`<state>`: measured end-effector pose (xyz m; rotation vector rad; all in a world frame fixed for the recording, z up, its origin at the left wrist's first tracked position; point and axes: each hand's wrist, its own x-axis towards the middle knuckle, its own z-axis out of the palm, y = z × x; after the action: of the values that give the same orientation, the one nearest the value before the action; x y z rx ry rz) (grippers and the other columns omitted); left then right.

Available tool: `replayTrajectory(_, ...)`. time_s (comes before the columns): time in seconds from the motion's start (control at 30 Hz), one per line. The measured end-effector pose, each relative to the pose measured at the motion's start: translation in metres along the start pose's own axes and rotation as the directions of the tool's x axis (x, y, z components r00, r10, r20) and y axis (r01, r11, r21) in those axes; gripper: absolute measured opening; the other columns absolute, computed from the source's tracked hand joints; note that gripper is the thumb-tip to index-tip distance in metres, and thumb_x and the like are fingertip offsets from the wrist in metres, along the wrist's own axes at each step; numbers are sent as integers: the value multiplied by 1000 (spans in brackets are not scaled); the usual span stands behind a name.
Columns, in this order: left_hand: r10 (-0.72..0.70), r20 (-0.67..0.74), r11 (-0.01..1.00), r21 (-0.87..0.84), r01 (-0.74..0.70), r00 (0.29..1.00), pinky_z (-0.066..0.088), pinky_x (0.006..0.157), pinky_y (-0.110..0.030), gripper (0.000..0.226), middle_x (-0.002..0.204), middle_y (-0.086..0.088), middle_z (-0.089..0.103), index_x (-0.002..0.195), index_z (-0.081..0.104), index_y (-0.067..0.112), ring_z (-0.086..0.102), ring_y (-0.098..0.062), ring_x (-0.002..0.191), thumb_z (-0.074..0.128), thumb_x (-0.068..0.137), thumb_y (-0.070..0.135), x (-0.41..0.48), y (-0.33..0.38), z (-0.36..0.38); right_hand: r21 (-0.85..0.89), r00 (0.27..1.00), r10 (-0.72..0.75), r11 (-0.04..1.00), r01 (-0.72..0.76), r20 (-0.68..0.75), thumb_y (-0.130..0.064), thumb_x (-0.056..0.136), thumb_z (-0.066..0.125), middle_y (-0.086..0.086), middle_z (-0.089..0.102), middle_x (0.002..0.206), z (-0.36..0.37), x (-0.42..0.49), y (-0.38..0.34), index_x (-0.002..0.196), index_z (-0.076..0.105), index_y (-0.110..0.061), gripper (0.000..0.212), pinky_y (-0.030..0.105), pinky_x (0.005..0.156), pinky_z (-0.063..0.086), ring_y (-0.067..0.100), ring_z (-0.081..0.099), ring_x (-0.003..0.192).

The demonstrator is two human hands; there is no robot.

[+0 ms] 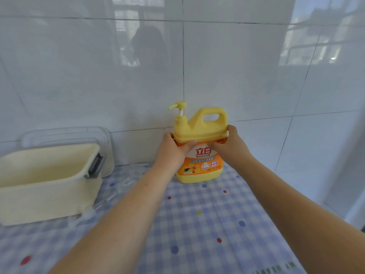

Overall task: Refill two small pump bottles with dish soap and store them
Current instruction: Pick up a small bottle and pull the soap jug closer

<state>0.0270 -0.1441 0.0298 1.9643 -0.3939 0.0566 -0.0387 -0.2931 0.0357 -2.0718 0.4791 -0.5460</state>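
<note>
A big yellow dish soap jug with a pump head, a carry handle and an orange label stands upright on the checked tablecloth, close to the tiled wall. My left hand grips its left side, thumb across the label. My right hand grips its right side at the same height. No small pump bottle is clearly visible; some clear, blurred items lie on the cloth beside the cream box.
A cream plastic storage box with a grey latch stands open at the left; its lid leans on the wall behind it. The blue checked tablecloth with coloured dots covers the table. White tiled walls close in behind and to the right.
</note>
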Motion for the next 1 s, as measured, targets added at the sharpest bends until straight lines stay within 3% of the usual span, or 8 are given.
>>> replayTrajectory(0.2, 12, -28, 996, 83, -10, 1000, 48, 77, -35, 62, 102, 5, 54, 121, 45, 12, 55, -17, 91, 70, 80, 51, -36, 1, -16, 25, 1000, -1, 1000, 1, 15, -27, 85, 66, 0, 62, 102, -2, -36, -5, 133, 34, -22, 57, 37, 73, 58, 19, 66, 87)
replayTrajectory(0.37, 26, -45, 995, 101, -21, 999, 47, 76, -33, 63, 101, 7, 53, 123, 46, 12, 60, -20, 100, 68, 80, 53, -65, 1, -27, 10, 1000, -17, 1000, 16, 27, -31, 80, 67, 1, 66, 100, 0, -59, -9, 127, 38, -22, 57, 43, 73, 60, 20, 69, 85)
replayTrajectory(0.53, 42, -55, 994, 105, -36, 998, 44, 73, -30, 62, 102, 7, 53, 123, 45, 12, 56, -16, 92, 67, 81, 53, -85, 0, -36, 8, 999, -27, 1000, 27, 17, -39, 75, 66, -2, 68, 97, 1, -77, -10, 127, 40, -25, 60, 44, 69, 60, 20, 70, 84)
replayTrajectory(0.63, 48, -51, 995, 91, -43, 998, 43, 73, -29, 62, 108, 5, 57, 125, 45, 13, 57, -16, 94, 66, 82, 52, -93, -2, -38, 11, 1000, -11, 1000, 11, -23, -35, 80, 66, -3, 65, 97, 3, -87, -11, 132, 35, -26, 61, 45, 72, 59, 19, 68, 84)
replayTrajectory(0.77, 48, -20, 994, 97, -46, 999, 44, 78, -29, 65, 125, -1, 58, 131, 42, 12, 58, -22, 111, 64, 84, 52, -96, -3, -40, 69, 999, -7, 998, 10, -48, -33, 84, 66, -10, 59, 90, 4, -95, -12, 137, 33, -25, 62, 44, 78, 57, 17, 65, 86)
replayTrajectory(0.87, 77, -10, 988, 132, -75, 997, 45, 86, -31, 72, 137, -2, 51, 140, 37, 14, 54, -22, 120, 64, 85, 51, -96, -4, -45, 85, 997, -25, 996, 31, -72, -31, 85, 66, -1, 60, 109, 3, -99, -14, 139, 34, -24, 63, 37, 74, 56, 18, 62, 88)
replayTrajectory(0.93, 158, -88, 981, 129, -146, 984, 46, 96, -35, 72, 140, 0, 49, 142, 38, 16, 52, -19, 122, 65, 84, 49, -95, -8, -56, 64, 992, -65, 995, 72, -111, -28, 86, 64, 4, 53, 126, 0, -102, -18, 142, 32, -25, 64, 30, 68, 50, 18, 57, 93)
replayTrajectory(1.0, 269, -205, 961, 124, -247, 941, 44, 97, -33, 57, 135, 2, 53, 136, 46, 16, 53, -14, 117, 62, 88, 43, -94, -11, -71, 56, 983, -96, 993, 106, -158, -23, 87, 62, 5, 47, 134, -2, -102, -21, 145, 29, -26, 66, 30, 72, 48, 20, 55, 102)
